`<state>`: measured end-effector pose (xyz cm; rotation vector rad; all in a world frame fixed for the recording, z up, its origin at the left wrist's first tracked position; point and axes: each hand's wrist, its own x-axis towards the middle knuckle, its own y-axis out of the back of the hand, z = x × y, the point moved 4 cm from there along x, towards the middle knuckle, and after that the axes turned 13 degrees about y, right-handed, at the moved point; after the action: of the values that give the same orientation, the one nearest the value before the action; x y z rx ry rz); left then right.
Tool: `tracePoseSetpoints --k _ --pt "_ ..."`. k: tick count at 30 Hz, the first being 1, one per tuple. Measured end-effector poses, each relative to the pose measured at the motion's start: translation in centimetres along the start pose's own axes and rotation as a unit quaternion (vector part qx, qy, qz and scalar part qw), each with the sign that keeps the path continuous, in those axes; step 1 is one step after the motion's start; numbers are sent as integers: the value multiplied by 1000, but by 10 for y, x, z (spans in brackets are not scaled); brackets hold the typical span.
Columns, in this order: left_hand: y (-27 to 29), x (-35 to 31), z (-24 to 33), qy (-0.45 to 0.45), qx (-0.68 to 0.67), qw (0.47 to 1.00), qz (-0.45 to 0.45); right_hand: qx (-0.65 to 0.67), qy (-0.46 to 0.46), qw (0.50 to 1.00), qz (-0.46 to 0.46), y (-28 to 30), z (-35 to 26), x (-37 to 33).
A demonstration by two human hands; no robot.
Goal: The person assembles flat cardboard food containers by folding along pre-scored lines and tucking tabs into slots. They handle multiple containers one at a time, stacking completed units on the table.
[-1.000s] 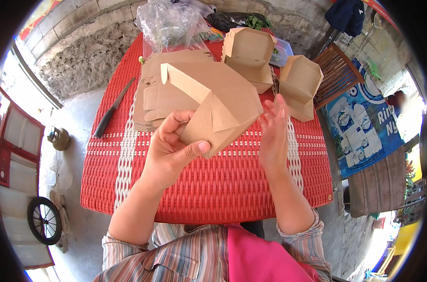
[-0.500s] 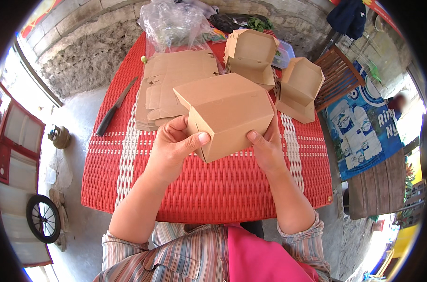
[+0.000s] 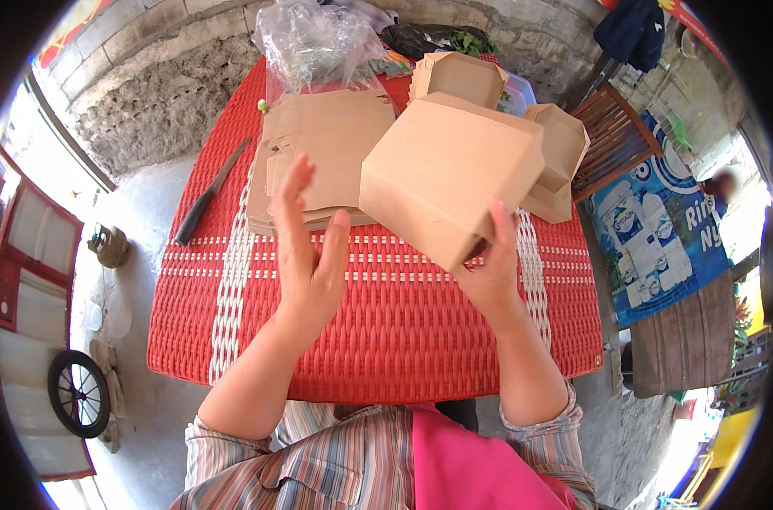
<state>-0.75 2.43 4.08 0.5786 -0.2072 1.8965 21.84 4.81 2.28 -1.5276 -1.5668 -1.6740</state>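
A brown cardboard food box [image 3: 446, 170] is held tilted above the red woven table [image 3: 395, 340], its broad panel turned up toward me. My right hand [image 3: 493, 263] grips its near right corner, thumb on the outside and the other fingers partly hidden. Off to the left of the box, my left hand [image 3: 308, 255] holds nothing; its fingers are raised and the thumb stands apart. Just beyond the left hand lies a stack of flat cardboard box blanks [image 3: 327, 144]. Two folded boxes with raised lids, a left one [image 3: 463, 76] and a right one [image 3: 565, 144], stand partly hidden behind the held box.
A dark-handled knife [image 3: 212, 191] lies at the table's left side. Clear plastic bags [image 3: 314, 47], a black bag [image 3: 412, 38] with green leaves, and a plastic container [image 3: 518, 89] sit along the far edge. A wooden chair [image 3: 612, 140] stands at the far right.
My left hand has let go of the box and moved slightly left, fingers raised. The box, now in my right hand alone, has turned and shifted right.
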Motion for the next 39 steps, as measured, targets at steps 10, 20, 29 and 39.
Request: tracePoseSetpoints --k 10,20,29,39 --pt "-9 -19 40 -249 288 918 -110 -72 89 985 -129 -8 -26 15" --pt "-9 -10 35 -184 377 905 -71 -108 141 974 -139 -17 -27 8" --pt "-8 -8 28 -131 248 955 -92 -186 174 966 50 -6 -47 16" --pt "-14 -14 4 300 -231 911 -165 9 77 995 -67 -23 -51 14"
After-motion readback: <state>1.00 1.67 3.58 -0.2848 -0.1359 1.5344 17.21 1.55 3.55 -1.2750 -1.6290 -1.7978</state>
